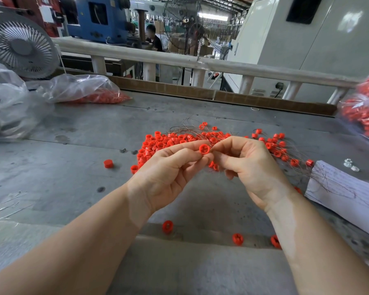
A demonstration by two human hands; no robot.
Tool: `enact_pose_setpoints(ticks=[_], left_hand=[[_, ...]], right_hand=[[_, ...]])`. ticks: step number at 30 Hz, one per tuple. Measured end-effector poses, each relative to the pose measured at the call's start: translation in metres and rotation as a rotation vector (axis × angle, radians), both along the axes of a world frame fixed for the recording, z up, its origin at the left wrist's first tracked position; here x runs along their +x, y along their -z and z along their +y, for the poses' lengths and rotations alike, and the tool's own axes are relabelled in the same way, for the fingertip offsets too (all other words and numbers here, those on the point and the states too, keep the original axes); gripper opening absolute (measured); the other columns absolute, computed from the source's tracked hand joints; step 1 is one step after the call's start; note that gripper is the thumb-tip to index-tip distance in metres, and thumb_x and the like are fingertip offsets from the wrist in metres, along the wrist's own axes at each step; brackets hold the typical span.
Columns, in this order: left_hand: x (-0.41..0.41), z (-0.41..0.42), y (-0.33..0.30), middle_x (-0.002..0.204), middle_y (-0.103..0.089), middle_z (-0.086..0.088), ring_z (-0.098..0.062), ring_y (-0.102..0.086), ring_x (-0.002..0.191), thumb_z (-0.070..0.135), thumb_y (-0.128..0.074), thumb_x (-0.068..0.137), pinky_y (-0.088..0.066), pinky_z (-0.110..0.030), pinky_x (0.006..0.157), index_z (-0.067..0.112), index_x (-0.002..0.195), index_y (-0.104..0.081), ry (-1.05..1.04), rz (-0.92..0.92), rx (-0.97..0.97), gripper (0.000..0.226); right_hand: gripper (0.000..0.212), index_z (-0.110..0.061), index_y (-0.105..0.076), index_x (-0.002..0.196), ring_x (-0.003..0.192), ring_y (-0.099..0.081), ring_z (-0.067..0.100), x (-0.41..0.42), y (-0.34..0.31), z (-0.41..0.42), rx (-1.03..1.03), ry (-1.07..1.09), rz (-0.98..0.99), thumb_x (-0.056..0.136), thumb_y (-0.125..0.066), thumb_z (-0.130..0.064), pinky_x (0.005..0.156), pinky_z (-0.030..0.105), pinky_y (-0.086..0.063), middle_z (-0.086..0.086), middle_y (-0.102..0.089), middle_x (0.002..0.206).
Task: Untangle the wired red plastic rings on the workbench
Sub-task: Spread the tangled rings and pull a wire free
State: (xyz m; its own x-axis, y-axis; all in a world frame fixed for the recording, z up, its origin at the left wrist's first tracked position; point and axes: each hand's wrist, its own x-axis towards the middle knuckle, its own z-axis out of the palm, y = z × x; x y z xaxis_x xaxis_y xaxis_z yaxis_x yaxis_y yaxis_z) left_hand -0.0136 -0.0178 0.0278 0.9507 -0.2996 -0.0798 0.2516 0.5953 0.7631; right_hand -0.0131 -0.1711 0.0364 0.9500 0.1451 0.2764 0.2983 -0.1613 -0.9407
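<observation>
A pile of red plastic rings point(168, 141) tangled with thin wires point(185, 127) lies in the middle of the grey workbench point(73, 145). My left hand point(170, 167) pinches one red ring point(204, 149) between thumb and fingers, held up above the pile. My right hand point(247, 162) meets it from the right, its thumb and forefinger pinched together at the ring's edge, apparently on a thin wire that I cannot make out. More wired rings point(285, 154) trail off to the right of my right hand.
Loose red rings lie nearer me point(167, 227) point(238, 239) and one to the left point(108, 163). A written paper sheet point(345, 192) lies at right. Clear bags of red parts sit at back left point(87, 90) and far right point(364, 109). A grey fan point(21, 45) stands back left.
</observation>
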Motion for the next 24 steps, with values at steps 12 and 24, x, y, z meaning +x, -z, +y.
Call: enact_pose_setpoints(ticks=[12, 24], left_hand=[[-0.0001, -0.0007, 0.0012, 0.075, -0.071, -0.010, -0.013, -0.071, 0.068, -0.003, -0.058, 0.063, -0.054, -0.014, 0.059, 0.004, 0.075, -0.076, -0.016, -0.041, -0.038, 0.023], [0.0001, -0.0003, 0.0012, 0.074, -0.071, -0.012, -0.012, -0.070, 0.068, 0.002, -0.061, 0.062, -0.056, -0.016, 0.064, 0.005, 0.071, -0.076, -0.012, -0.031, -0.037, 0.018]], right_hand=[[0.014, -0.016, -0.065, 0.080, 0.058, -0.060, 0.012, -0.0003, 0.0008, 0.0008, 0.126, -0.031, 0.094, 0.083, -0.064, -0.002, 0.048, 0.018, -0.044, 0.000, -0.068, 0.067], [0.010, -0.013, -0.065, 0.078, 0.052, -0.057, 0.009, -0.0005, 0.0030, -0.0001, 0.105, -0.058, 0.136, 0.079, -0.066, -0.003, 0.045, 0.017, -0.043, 0.002, -0.066, 0.063]])
